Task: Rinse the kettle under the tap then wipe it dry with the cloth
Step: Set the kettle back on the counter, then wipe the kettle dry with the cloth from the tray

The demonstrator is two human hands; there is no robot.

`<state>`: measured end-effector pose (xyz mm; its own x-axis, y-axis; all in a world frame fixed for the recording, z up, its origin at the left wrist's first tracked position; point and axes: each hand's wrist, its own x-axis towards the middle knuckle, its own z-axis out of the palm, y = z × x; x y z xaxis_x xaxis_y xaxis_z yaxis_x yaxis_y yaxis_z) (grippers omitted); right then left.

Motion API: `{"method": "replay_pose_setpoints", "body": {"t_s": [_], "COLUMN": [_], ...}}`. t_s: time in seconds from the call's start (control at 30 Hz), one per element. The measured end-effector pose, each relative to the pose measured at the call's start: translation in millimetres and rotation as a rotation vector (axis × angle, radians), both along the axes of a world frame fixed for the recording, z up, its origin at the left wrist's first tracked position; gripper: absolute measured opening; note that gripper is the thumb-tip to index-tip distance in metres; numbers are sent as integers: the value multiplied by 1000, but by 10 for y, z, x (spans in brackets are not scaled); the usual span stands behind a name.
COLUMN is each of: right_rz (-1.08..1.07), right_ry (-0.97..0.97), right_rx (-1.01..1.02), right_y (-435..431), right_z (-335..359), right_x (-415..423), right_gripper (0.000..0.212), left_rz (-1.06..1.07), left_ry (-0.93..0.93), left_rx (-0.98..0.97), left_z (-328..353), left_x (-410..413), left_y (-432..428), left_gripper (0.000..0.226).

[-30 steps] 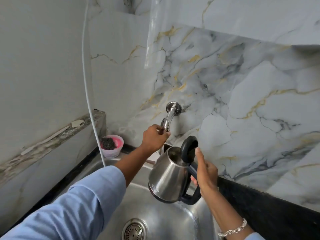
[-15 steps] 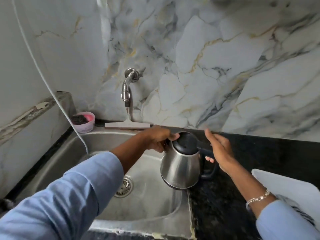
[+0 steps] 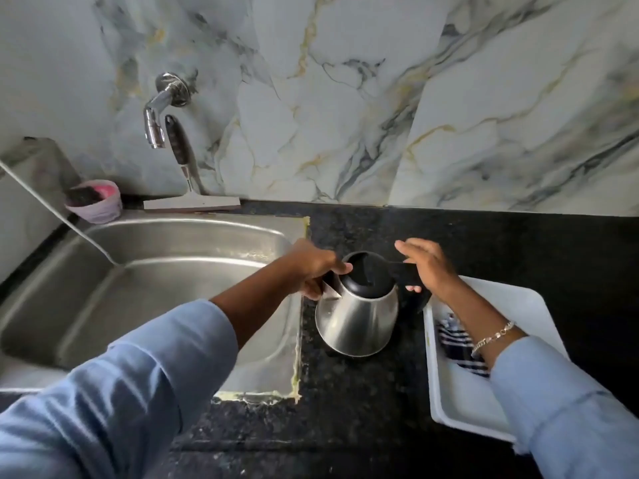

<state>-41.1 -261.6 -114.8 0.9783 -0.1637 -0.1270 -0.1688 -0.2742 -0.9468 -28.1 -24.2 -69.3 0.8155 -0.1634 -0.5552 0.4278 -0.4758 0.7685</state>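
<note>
A steel kettle [image 3: 359, 319] with a black lid, now down, stands upright on the black counter [image 3: 484, 243] just right of the sink. My left hand [image 3: 313, 267] grips it at the spout side near the lid. My right hand [image 3: 427, 266] rests on the black handle, fingers partly spread, thumb under the handle. A blue-and-white striped cloth [image 3: 456, 347] lies in a white tray [image 3: 518, 299] at the right, partly hidden under my right forearm. The chrome tap [image 3: 157, 112] juts from the marble wall above the sink; no water runs.
The steel sink [image 3: 145, 281] fills the left half. A squeegee [image 3: 188, 188] leans on the wall behind it, beside a pink bowl [image 3: 95, 202] holding a dark scrubber. A white cable [image 3: 52, 209] runs down into the sink.
The kettle has left the tap, its lid has gone down, and it has moved right from over the sink onto the counter. My left hand left the tap and now holds the kettle.
</note>
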Motion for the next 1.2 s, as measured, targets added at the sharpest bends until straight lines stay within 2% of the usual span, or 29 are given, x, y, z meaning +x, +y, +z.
{"method": "replay_pose_setpoints", "body": {"t_s": [0.13, 0.23, 0.27, 0.3, 0.33, 0.37, 0.4, 0.43, 0.5, 0.57, 0.63, 0.77, 0.83, 0.93, 1.0, 1.1, 1.13, 1.2], "right_rz": [119, 77, 27, -24, -79, -132, -180, -221, -273, -325, -370, -375, -417, -494, -536, -548, -528, -505], "right_ry": [-18, -83, -104, -121, -132, -109, -57, 31, 243, 391, 439, 414, 352, 228, 137, 24, -7, -81], "right_rx": [-86, -183, -163, -168, -212, -303, -405, -495, -625, -694, -647, -527, -479, -313, -119, 202, 274, 318], "right_y": [-79, -139, -208, -293, -429, -594, -778, -948, -1201, -1330, -1347, -1325, -1321, -1219, -1082, -732, -577, -161], "right_z": [23, 36, 16, -18, -74, -140, -227, -303, -477, -632, -735, -945, -996, -916, -742, -335, -214, -96], "right_x": [129, 120, 76, 17, -70, -182, -319, -482, -783, -1022, -1192, -1352, -1383, -1479, -1586, -1720, -1744, -1726], "right_gripper": [39, 46, 42, 36, 30, 23, 16, 12, 25, 48, 64, 59, 40, 12, 15, 22, 20, 11], "left_rz": [11, 3, 13, 45, 83, 102, 82, 21, -185, -373, -478, -504, -433, -359, -327, -309, -336, -415], "left_ry": [-11, -41, -178, -415, -690, -911, -1020, -1010, -762, -489, -403, -409, -387, -376, -431, -564, -590, -591], "left_rx": [55, 159, 291, 421, 457, 381, 257, 136, 76, 176, 268, 363, 320, 158, 27, -111, -134, -156], "left_z": [36, 131, 144, 140, 136, 137, 114, 43, -220, -535, -775, -1026, -1076, -962, -733, -370, -280, -141], "left_x": [-62, -113, -144, -193, -284, -432, -595, -726, -863, -908, -930, -917, -900, -984, -1101, -1260, -1284, -1233], "left_y": [-77, -164, -227, -296, -423, -594, -792, -1011, -1467, -1898, -2242, -2573, -2529, -2347, -2147, -1624, -1444, -1029], "left_gripper": [45, 39, 36, 30, 19, 9, 6, 8, 20, 33, 34, 36, 32, 23, 13, 35, 36, 21]}}
